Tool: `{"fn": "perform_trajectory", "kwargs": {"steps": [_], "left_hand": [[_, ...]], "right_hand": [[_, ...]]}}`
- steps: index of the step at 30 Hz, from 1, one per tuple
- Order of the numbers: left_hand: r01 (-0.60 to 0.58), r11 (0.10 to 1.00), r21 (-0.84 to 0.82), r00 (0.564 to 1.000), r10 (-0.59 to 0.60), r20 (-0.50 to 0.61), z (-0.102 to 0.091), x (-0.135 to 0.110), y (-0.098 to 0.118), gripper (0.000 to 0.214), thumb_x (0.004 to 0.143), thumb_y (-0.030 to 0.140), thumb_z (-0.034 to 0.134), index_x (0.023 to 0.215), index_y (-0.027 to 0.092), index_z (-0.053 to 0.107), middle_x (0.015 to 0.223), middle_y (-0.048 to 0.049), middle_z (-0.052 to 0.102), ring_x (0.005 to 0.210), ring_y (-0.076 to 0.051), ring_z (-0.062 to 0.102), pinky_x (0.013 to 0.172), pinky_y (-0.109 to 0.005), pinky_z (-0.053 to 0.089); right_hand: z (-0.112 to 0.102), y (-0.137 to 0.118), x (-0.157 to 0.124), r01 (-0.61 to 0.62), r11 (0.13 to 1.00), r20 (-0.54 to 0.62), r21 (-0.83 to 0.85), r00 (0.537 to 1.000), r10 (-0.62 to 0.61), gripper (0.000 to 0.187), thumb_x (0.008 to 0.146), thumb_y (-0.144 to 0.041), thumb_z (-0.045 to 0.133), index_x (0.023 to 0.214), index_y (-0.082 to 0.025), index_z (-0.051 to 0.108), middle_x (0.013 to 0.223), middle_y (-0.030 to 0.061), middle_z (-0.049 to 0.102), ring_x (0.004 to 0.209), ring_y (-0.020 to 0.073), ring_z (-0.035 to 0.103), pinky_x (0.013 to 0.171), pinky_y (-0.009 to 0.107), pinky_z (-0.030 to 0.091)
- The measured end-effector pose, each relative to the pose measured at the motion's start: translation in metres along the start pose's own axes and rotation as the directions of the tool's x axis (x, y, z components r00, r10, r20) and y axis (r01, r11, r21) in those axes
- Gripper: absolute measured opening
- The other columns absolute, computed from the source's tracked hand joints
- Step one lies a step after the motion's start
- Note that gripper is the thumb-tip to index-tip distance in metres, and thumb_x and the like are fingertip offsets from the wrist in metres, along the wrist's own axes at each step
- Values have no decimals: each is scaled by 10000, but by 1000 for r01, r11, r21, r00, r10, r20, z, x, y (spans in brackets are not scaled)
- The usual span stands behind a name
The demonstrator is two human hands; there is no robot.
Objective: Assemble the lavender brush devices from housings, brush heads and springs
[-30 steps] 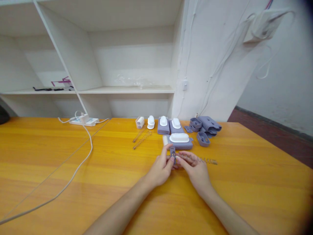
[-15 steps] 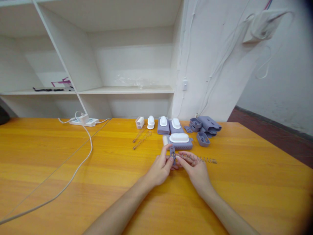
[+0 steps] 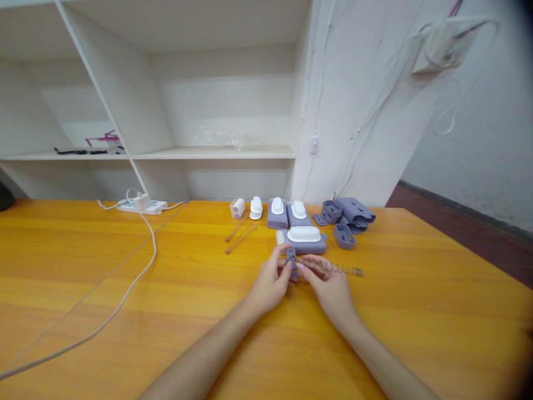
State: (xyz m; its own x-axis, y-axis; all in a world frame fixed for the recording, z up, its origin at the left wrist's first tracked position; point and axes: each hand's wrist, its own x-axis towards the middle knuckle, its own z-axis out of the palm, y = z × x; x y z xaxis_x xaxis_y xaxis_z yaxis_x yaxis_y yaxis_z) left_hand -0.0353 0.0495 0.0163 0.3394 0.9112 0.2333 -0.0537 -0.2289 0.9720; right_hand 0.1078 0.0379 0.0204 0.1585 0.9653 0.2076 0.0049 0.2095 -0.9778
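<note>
My left hand (image 3: 270, 279) is closed on a small grey-purple plastic plate (image 3: 291, 255), held upright just above the table. My right hand (image 3: 332, 286) pinches one end of a coil spring (image 3: 347, 270) against that plate; the spring's free end sticks out to the right past my fingers. Where the spring meets the plate, my fingertips hide the contact. Just beyond my hands lies a grey-purple case with a long white ribbed piece (image 3: 303, 234) on top. Two more springs (image 3: 241, 238) lie to the left of it.
Behind are grey-purple boxes with white ribbed tops (image 3: 277, 214), a white ribbed piece (image 3: 256, 208) and a clear holder (image 3: 237, 208). Grey-purple cups (image 3: 345, 236) and larger shells (image 3: 355, 211) stand right. A power strip (image 3: 144, 206) and a cable (image 3: 141, 280) lie left.
Both hands, with the plate and spring, have shifted very slightly left. The spring's free end has turned a little, and the grip looks the same.
</note>
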Motion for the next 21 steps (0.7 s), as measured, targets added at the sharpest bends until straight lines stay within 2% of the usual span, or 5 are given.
{"fn": "perform_trajectory", "kwargs": {"steps": [4, 9, 16, 21], "left_hand": [[-12, 1000, 13, 999, 12, -40, -1, 2, -3, 410, 878, 375, 478, 1240, 206, 382, 791, -33, 627, 685, -129, 588, 622, -225, 463], [10, 1000, 22, 1000, -10, -24, -2, 3, -4, 429, 876, 362, 483, 1262, 203, 384, 767, -29, 629, 672, -132, 590, 634, -236, 461], [0, 996, 87, 1000, 1, -21, -3, 5, -8, 448, 881, 352, 463, 1298, 213, 377, 689, -1, 581, 621, -124, 561, 613, -239, 463], [36, 999, 29, 999, -35, -26, -4, 5, -8, 458, 881, 376, 458, 1297, 217, 349, 770, -24, 599, 650, -132, 574, 612, -251, 477]], "right_hand": [[2, -2, 1, 34, 998, 3, -48, 999, -34, 275, 673, -353, 726, 865, -182, 631, 879, 78, 713, 858, 242, 669, 767, 362, 544], [3, 1, 2, 57, 993, -10, -105, 998, -59, 267, 682, -357, 715, 866, -183, 631, 861, 75, 714, 850, 244, 670, 766, 363, 541], [3, 13, 3, 107, 969, -28, -221, 993, -116, 298, 718, -376, 677, 945, -189, 629, 946, 83, 706, 892, 244, 659, 836, 405, 513], [3, 15, 1, 117, 951, -28, -286, 991, -131, 312, 732, -399, 656, 971, -201, 624, 973, 80, 697, 897, 242, 653, 844, 417, 504]]}}
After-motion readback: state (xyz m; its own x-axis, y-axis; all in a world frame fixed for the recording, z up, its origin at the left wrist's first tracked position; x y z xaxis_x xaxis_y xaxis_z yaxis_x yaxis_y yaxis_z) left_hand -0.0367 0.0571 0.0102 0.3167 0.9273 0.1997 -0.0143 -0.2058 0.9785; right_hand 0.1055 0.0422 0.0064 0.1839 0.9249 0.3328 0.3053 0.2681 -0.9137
